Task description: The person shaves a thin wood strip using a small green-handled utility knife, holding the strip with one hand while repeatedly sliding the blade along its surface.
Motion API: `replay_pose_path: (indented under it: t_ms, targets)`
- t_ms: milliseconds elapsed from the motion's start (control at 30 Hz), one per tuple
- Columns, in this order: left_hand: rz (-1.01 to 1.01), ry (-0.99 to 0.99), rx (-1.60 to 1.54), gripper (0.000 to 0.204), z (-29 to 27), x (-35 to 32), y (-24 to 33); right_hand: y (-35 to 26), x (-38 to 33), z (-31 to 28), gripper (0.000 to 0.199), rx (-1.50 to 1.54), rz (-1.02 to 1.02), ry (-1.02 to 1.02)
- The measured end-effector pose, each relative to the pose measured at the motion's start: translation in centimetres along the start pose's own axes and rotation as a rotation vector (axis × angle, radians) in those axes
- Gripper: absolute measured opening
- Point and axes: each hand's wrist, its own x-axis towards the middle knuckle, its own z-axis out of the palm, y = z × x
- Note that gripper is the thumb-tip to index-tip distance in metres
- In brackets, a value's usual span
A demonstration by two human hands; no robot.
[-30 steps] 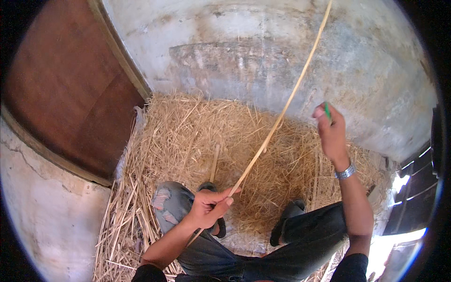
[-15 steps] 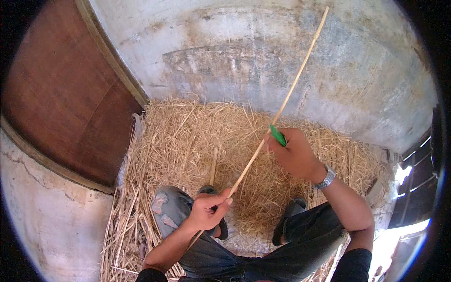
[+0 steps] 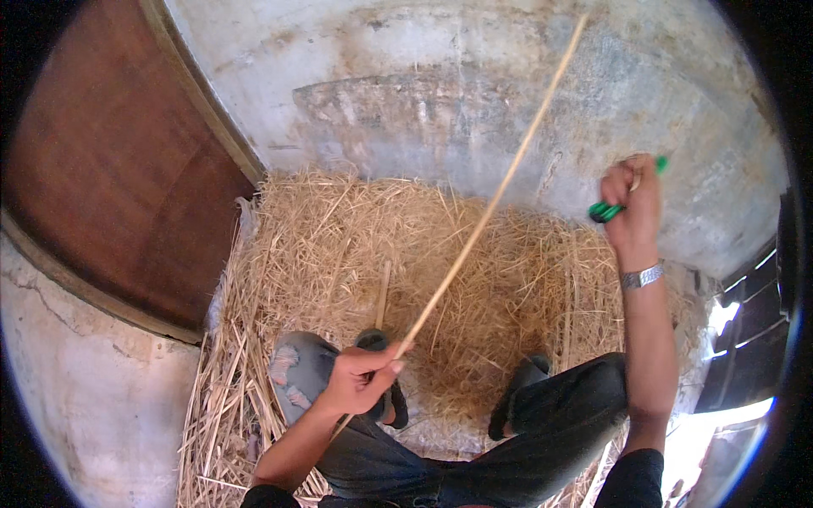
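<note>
My left hand (image 3: 357, 381) is closed around the lower part of a long, thin pale stick (image 3: 487, 220), perhaps split bamboo. The stick slants up to the right, its far tip in front of the wall; its lower end passes over my left thigh. Off to the right of the stick, my right hand (image 3: 633, 207) is raised and closed around a green and black hand tool (image 3: 605, 211). Green shows on both sides of that fist, but the tool's exact kind is hidden by the fingers. Tool and stick are apart.
Pale shavings and strips (image 3: 339, 220) cover the floor around my feet. A flat strip (image 3: 384, 292) lies by my left shoe. A stained wall (image 3: 423, 85) stands ahead, a brown door panel (image 3: 110, 169) at left, dark slats (image 3: 745, 313) at right.
My right hand has moved up and right with the green tool, away from the stick. My left hand and the stick have shifted slightly left.
</note>
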Motion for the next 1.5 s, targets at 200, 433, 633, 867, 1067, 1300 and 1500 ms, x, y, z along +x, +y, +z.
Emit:
replay_pose_path:
  t_ms: [200, 433, 633, 867, 1067, 1300, 1500]
  targets:
    - [-0.129, 0.014, -0.243, 0.032, -0.4, -0.1, 0.1, 0.0, -3.3, 1.9, 0.023, -0.436, 0.09, 0.014]
    - [-0.152, -0.126, -0.307, 0.033, 0.4, 0.0, 0.0, 2.6, -7.0, 5.7, 0.031, -0.806, 0.274, -0.45]
    - [-0.243, -0.186, -0.345, 0.033, 1.5, 0.9, 1.0, 4.6, -9.3, 6.3, 0.034, -1.031, 0.243, -0.57]
    - [-0.334, -0.132, -0.29, 0.038, 1.6, 2.0, 1.5, 5.2, -11.9, 7.2, 0.049, -1.13, 0.263, -0.857]
    - [-0.306, 0.022, -0.279, 0.037, 0.9, 1.8, 1.1, 2.3, -8.9, 4.7, 0.065, -1.841, 0.059, -0.79]
    - [-0.289, 0.047, -0.158, 0.037, 0.6, 2.1, 0.8, 1.8, -8.1, 3.4, 0.039, -2.164, 0.408, -1.024]
    - [-0.355, 0.04, -0.218, 0.037, 0.8, 2.4, 0.7, 1.4, -9.1, 4.2, 0.032, -1.899, 0.174, -0.892]
